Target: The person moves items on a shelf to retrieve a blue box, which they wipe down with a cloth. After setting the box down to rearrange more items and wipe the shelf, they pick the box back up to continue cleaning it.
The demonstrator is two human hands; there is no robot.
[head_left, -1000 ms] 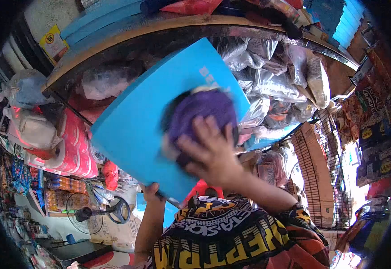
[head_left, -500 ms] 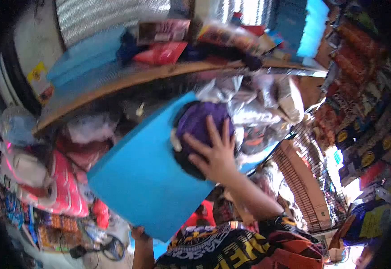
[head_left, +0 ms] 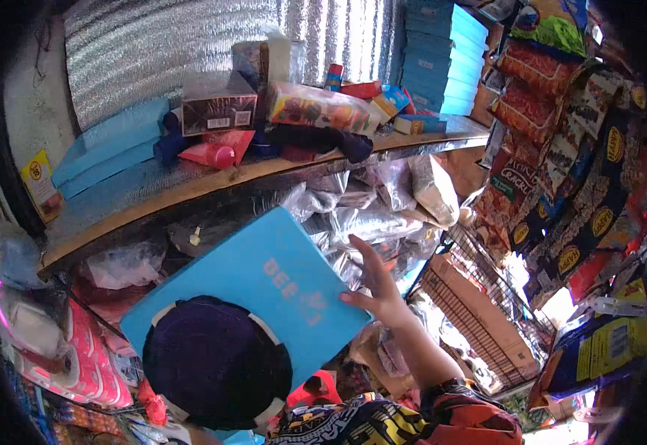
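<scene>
We see a blue box (head_left: 246, 263) tilted in front of the shelf, reddish letters beginning "BEE" on its face, and a round dark purple cloth piece (head_left: 216, 360) covering the lower left part of that face. Beside the box's right edge is the right hand (head_left: 379, 293), fingers spread and grasping nothing that we can make out; its thumb overlaps the edge, though we cannot tell whether they touch. The left hand is hidden from us, so we cannot tell how far open it is or what it holds. Behind the box, clear plastic bags (head_left: 368, 226) crowd the space under the wood-edged shelf (head_left: 142, 194). On top we find a dark carton (head_left: 216, 104), a red tube (head_left: 220, 154), a patterned packet (head_left: 323, 110) and, farther right, stacked blue boxes (head_left: 423, 63). To our right stands a wire rack (head_left: 512, 285) near hanging snack packets (head_left: 512, 182); pink packs (head_left: 79, 363) sit at lower left.
</scene>
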